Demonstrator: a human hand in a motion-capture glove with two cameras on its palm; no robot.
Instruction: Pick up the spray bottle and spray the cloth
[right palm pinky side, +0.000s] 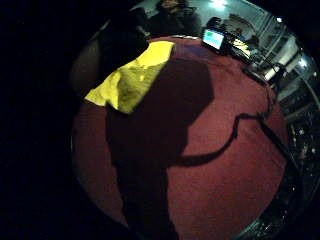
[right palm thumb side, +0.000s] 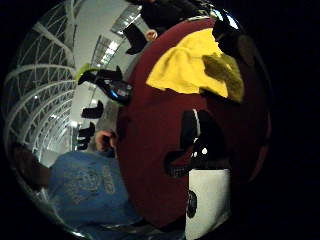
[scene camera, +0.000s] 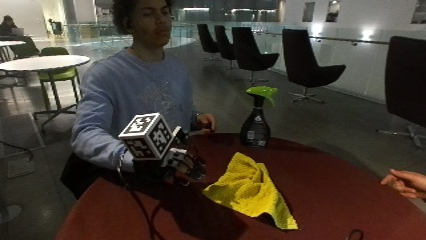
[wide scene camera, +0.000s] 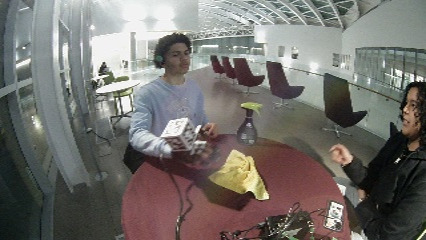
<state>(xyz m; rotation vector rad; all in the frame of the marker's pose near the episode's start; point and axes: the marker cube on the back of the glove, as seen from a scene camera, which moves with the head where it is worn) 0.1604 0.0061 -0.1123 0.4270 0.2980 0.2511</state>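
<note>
A dark spray bottle (scene camera: 256, 122) with a green trigger head stands upright at the far edge of the round red table (scene camera: 346, 195). A crumpled yellow cloth (scene camera: 249, 192) lies in the middle of the table. My gloved right hand (scene camera: 178, 166) hovers just above the table, left of the cloth and well short of the bottle, with its fingers loosely curled and holding nothing. In the thumb side palm view the cloth (right palm thumb side: 192, 62) and the bottle (right palm thumb side: 112, 86) both lie ahead of the gloved fingers (right palm thumb side: 192, 132). The bare left hand (scene camera: 206, 121) rests at the table edge beside the bottle.
A black cable (right palm pinky side: 235, 132) trails across the red table (right palm pinky side: 215, 175). A small lit screen (right palm pinky side: 214, 39) and a clutter of devices (wide scene camera: 286, 227) sit at the table's edge opposite the person. A second person's hand (scene camera: 406, 182) is over the table's right side. Black chairs (scene camera: 303, 62) stand behind.
</note>
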